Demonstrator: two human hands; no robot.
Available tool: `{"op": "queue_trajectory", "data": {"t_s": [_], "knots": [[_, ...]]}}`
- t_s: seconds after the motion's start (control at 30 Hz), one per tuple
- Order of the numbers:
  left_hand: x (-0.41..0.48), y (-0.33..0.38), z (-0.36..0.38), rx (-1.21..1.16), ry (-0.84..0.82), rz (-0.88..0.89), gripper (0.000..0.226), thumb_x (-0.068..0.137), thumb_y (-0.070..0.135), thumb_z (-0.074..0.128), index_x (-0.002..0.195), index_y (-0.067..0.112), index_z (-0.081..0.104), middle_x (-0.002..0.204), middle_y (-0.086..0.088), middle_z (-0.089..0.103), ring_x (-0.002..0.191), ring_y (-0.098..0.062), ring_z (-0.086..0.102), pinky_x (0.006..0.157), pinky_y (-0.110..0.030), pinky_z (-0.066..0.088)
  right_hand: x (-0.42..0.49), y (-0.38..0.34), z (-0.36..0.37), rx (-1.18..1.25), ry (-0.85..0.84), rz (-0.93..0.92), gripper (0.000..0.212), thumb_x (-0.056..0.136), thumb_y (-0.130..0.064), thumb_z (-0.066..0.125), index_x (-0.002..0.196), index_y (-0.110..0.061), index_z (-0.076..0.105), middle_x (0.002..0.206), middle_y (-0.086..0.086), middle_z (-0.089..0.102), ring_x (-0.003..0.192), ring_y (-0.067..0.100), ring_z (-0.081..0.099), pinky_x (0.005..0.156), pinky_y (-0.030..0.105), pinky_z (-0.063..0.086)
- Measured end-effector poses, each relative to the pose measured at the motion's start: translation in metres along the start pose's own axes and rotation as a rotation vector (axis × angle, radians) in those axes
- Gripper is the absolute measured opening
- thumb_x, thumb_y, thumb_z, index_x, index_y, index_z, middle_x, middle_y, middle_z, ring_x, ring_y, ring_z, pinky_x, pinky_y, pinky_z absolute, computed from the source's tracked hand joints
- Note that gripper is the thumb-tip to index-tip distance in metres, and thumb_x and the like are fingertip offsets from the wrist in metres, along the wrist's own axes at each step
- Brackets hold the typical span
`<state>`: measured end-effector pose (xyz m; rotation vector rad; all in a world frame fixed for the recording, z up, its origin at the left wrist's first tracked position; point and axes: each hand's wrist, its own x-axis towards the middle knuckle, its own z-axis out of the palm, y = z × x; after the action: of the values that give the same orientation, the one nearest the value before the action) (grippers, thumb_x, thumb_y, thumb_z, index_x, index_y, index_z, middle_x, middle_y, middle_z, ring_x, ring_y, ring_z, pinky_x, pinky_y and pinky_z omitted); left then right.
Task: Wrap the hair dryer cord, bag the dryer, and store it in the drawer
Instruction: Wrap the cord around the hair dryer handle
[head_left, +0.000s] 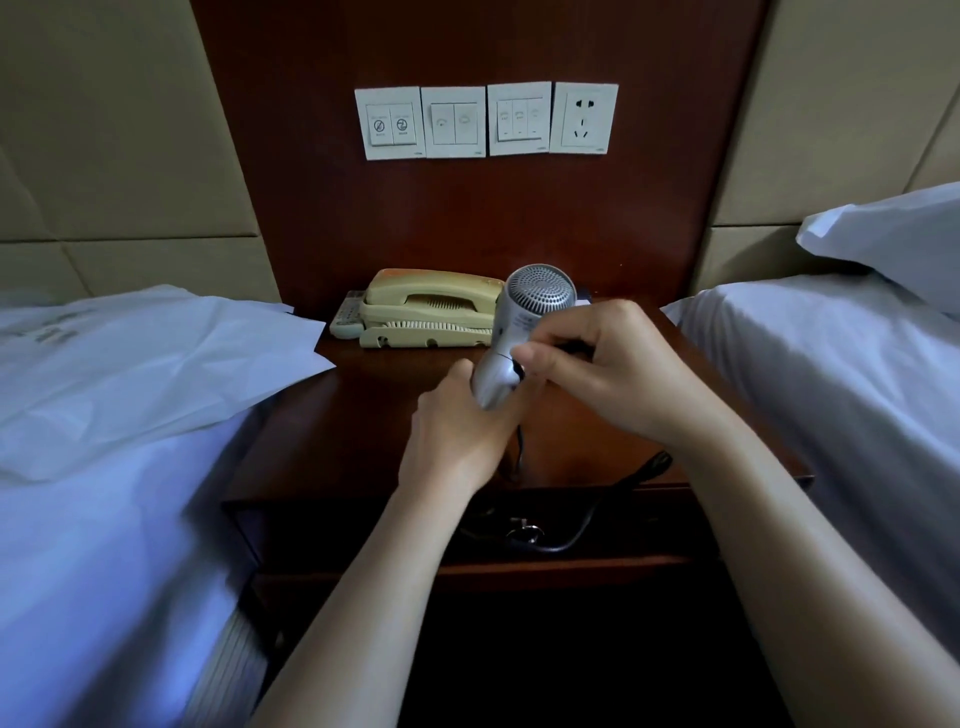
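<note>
The hair dryer (524, 317) is held upright above the dark wooden table (374, 415), its round grille turned toward the camera. Its handle is gripped from the left by the left hand (457, 421), whose fingers are curled round the lower part. The right hand (628, 369) is set just to the right of the handle, near the joint with the body. Its fingers are bent, and the black cord (649, 466) appears to be pinched between thumb and fingertips, though that spot is blurred. From the base of the handle the cord is seen hanging down between the two wrists, looped over the table's front edge across the drawer (337, 525) and its metal pull, then carried back up onto the tabletop at the right. A white bag (156, 374) is laid flat on the bed to the left. A cream telephone (431, 312) and a remote control (347, 314) are placed behind the dryer, against the wall panel.
</note>
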<state>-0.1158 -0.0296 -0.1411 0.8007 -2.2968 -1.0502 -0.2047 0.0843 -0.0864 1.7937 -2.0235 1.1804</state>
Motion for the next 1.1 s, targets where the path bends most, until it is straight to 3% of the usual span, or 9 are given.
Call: {"op": "queue_trajectory", "data": {"t_s": [0.13,0.2,0.33,0.47,0.6,0.7,0.77,0.93,1.1], "knots": [[-0.004,0.004,-0.004,0.064,-0.003,0.011,0.069,0.071,0.079,0.029,0.091,0.018,0.053,0.085,-0.004,0.060,0.080,-0.026,0.060,0.067,-0.037,0.048,0.000,0.001,0.006,0.074,-0.037,0.030,0.029,0.087,-0.028,0.056,0.071,-0.007,0.068,0.061,0.006,0.063,0.057,0.008,0.051,0.053,0.019,0.036],[-0.005,0.004,-0.006,0.112,0.009,0.036,0.067,0.074,0.076,0.024,0.088,0.018,0.053,0.082,-0.004,0.059,0.078,-0.027,0.059,0.067,-0.038,0.048,0.000,0.002,0.006,0.087,-0.061,0.046,0.026,0.087,-0.028,0.058,0.070,-0.012,0.067,0.060,-0.002,0.062,0.057,0.007,0.052,0.054,0.020,0.037],[-0.005,0.004,-0.009,0.212,0.041,0.112,0.048,0.088,0.061,0.030,0.079,0.018,0.048,0.081,-0.007,0.059,0.080,-0.034,0.058,0.067,-0.039,0.046,-0.001,0.009,-0.002,-0.067,-0.063,0.117,0.039,0.085,-0.035,0.065,0.050,-0.028,0.049,0.046,-0.013,0.048,0.047,0.007,0.042,0.045,0.018,0.026],[-0.001,-0.002,-0.017,0.279,0.074,0.131,0.039,0.092,0.055,0.034,0.085,0.021,0.051,0.081,-0.004,0.056,0.078,-0.032,0.053,0.066,-0.037,0.042,-0.004,0.020,-0.007,-0.164,-0.038,0.188,0.050,0.080,-0.043,0.067,0.047,-0.018,0.038,0.045,-0.003,0.028,0.048,0.011,0.030,0.048,0.027,0.020],[0.000,-0.005,-0.021,0.290,0.053,0.113,0.032,0.093,0.042,0.034,0.094,0.020,0.057,0.082,-0.004,0.056,0.081,-0.033,0.054,0.067,-0.036,0.041,-0.007,0.029,-0.010,0.061,-0.076,0.290,0.051,0.080,-0.035,0.069,0.052,-0.001,0.042,0.048,-0.003,0.027,0.045,0.006,0.026,0.044,0.021,0.020],[0.002,-0.008,-0.025,0.201,0.021,0.032,0.030,0.085,0.042,0.033,0.081,0.021,0.053,0.075,-0.003,0.057,0.078,-0.032,0.057,0.069,-0.037,0.047,-0.013,0.037,-0.014,0.399,-0.088,0.430,0.046,0.078,-0.038,0.065,0.051,-0.012,0.038,0.044,-0.005,0.027,0.039,0.007,0.026,0.040,0.018,0.027],[0.003,-0.010,-0.028,0.157,0.008,-0.004,0.035,0.075,0.044,0.030,0.079,0.020,0.054,0.077,-0.007,0.064,0.078,-0.036,0.063,0.073,-0.044,0.054,-0.015,0.039,-0.015,0.538,-0.104,0.453,0.045,0.078,-0.040,0.060,0.053,-0.014,0.034,0.047,-0.003,0.022,0.042,0.008,0.019,0.040,0.018,0.023],[0.004,-0.012,-0.026,0.085,-0.028,0.008,0.029,0.081,0.037,0.033,0.079,0.018,0.056,0.079,-0.015,0.067,0.070,-0.041,0.062,0.071,-0.046,0.056,-0.007,0.042,-0.010,0.186,0.117,0.332,0.039,0.083,-0.030,0.067,0.051,-0.018,0.050,0.047,-0.009,0.031,0.045,0.003,0.025,0.043,0.018,0.020],[0.004,-0.009,-0.033,-0.024,-0.126,0.043,0.033,0.095,0.025,0.036,0.072,0.011,0.055,0.059,-0.010,0.064,0.036,-0.018,0.047,0.035,-0.018,0.032,-0.006,0.046,-0.016,-0.044,0.302,0.314,0.051,0.076,-0.044,0.071,0.054,-0.005,0.048,0.047,-0.001,0.036,0.048,0.010,0.030,0.047,0.028,0.023]]}}
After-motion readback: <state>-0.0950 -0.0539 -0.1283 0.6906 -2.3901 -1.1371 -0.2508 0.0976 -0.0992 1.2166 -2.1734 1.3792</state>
